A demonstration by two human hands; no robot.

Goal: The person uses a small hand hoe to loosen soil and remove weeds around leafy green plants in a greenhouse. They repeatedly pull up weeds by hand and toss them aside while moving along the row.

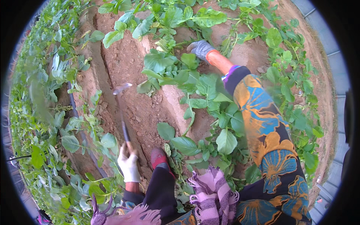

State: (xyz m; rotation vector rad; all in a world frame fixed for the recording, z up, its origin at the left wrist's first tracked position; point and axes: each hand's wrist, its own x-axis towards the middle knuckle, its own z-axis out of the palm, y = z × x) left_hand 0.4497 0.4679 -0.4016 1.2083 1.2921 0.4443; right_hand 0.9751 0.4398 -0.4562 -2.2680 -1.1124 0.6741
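Observation:
My left hand, in a white glove, is closed around the handle of a small hand hoe. Its metal blade is over the bare soil of the furrow and looks blurred. My right hand wears a grey knit glove and reaches out among the leafy crop plants on the ridge. Its fingers are curled close to low green stems; whether they grip one is hidden.
A red shoe stands in the furrow beside the ridge. Dense leafy rows grow at left and right. A dark drip hose runs along the left row. Grey paving borders the right. A fringed scarf hangs down in front.

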